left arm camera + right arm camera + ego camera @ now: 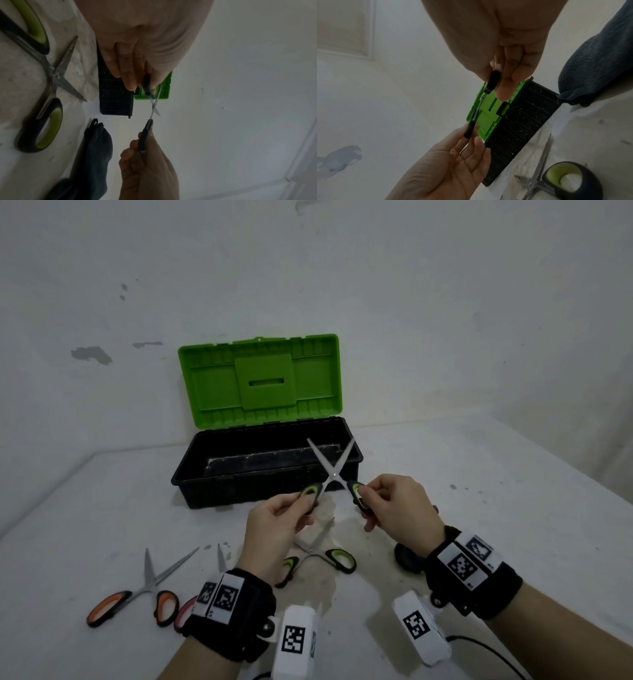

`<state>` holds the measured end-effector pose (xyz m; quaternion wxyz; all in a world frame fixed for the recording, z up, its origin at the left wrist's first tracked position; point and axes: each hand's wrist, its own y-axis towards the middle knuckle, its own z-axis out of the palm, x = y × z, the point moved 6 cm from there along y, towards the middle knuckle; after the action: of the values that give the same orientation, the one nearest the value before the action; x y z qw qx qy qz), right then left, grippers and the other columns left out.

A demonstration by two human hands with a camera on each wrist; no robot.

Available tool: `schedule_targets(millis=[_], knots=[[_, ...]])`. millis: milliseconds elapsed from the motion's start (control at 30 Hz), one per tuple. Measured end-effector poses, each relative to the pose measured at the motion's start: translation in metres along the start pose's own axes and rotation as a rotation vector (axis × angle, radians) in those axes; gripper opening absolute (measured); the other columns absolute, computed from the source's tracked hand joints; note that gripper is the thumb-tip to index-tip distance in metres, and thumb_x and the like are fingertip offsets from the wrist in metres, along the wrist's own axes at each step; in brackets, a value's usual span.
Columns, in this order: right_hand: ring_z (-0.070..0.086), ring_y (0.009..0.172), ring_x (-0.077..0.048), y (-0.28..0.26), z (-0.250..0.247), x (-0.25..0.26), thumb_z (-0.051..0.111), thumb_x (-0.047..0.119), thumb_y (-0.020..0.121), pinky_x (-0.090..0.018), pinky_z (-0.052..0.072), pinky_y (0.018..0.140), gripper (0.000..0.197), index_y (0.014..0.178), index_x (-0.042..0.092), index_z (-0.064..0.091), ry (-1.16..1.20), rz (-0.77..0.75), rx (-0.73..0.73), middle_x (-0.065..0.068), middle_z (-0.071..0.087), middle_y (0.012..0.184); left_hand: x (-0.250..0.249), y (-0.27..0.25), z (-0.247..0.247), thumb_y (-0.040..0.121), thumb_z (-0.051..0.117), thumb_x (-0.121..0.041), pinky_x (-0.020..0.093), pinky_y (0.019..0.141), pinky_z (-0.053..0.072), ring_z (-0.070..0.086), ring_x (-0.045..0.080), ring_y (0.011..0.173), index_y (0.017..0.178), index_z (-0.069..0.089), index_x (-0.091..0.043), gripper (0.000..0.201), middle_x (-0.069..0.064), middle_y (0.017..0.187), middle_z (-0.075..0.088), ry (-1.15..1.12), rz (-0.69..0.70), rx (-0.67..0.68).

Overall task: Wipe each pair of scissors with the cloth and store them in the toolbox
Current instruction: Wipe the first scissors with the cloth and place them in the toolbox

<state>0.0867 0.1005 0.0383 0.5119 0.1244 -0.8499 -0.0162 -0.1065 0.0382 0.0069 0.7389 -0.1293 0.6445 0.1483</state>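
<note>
Both hands (337,510) hold scissors (331,474) over stained tbl (479,491)

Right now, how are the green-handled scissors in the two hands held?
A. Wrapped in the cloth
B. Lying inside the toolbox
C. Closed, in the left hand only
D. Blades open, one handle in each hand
D: the left hand and the right hand each grip one handle of the held scissors, whose blades cross in an X in front of the toolbox.
</note>
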Motion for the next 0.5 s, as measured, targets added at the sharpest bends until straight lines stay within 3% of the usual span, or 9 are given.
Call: schedule_targets(millis=[233,400,500], knots=[[0.071,0.053,-0.019,0.006,0.013,0.006,0.061,0.029,0.095,-0.039,0.057,0.06,0.024,0.084,0.007,0.061,0.102,0.014,-0.035,-0.006,0.073,0.062,0.006,0.002,0.021,0.085,0.075,-0.011,0.02,0.068,0.058,0.072,0.015,0.07,0.095,0.074,-0.001,0.013,0.008,0.085,0.078,-0.153,-0.12,0.043],[0.071,0.053,-0.017,0.007,0.016,0.006,0.063,0.027,0.093,-0.034,0.054,0.062,0.018,0.087,0.012,0.057,0.121,0.004,-0.064,-0.007,0.072,0.061,0.012,-0.003,0.034,0.086,0.075,-0.009,0.022,0.073,0.06,0.073,0.014,0.069,0.097,0.073,-0.001,0.014,0.009,0.086,0.077,-0.203,-0.165,0.072],[0.07,0.051,-0.017,0.006,0.009,0.017,0.062,0.027,0.093,-0.022,0.048,0.051,0.018,0.098,0.019,0.046,0.112,-0.064,-0.091,-0.008,0.072,0.065,0.012,0.0,0.034,0.085,0.076,-0.01,0.024,0.075,0.061,0.072,0.014,0.068,0.099,0.071,0.001,0.019,0.009,0.085,0.076,-0.223,-0.161,0.039]])
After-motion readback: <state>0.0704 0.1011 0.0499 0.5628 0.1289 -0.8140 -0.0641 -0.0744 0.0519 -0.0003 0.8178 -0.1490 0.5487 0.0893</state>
